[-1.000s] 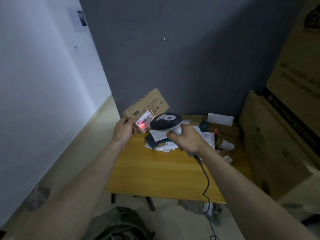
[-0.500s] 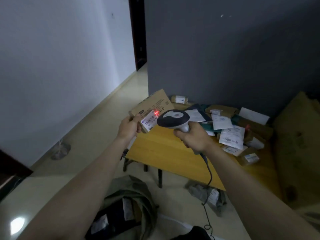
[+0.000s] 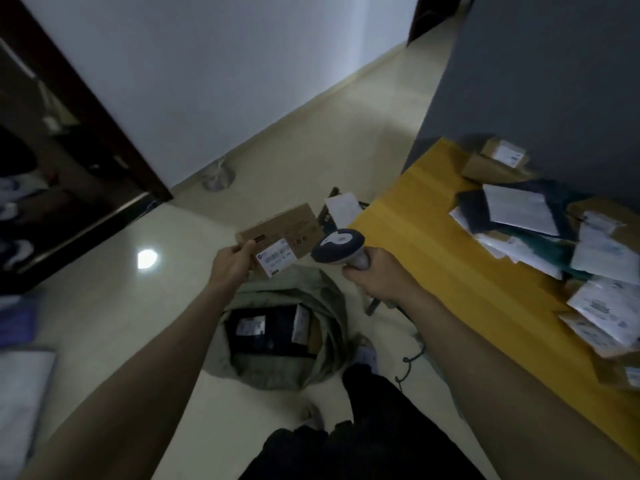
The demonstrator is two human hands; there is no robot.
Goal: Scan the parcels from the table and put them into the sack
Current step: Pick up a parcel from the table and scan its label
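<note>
Now our left hand (image 3: 231, 265) grips the cardboard parcel (image 3: 282, 236) above the open sack (image 3: 277, 341) on the floor; right hand (image 3: 375, 276) wrapped round the scanner (image 3: 337, 245). We judge the drop is next: lower, release into the sack. More parcels (image 3: 554, 237) wait on the table (image 3: 433, 244)

Print on the white shipping label (image 3: 276, 257) of the brown cardboard parcel (image 3: 282, 233) is too blurred to read. The grey handheld barcode scanner (image 3: 341, 248) hides its handle inside the right hand (image 3: 375, 277). The yellow wooden table (image 3: 450, 268) runs off the right edge. Contents of the open grey-green fabric sack (image 3: 325, 299) sit dark and indistinct.
</note>
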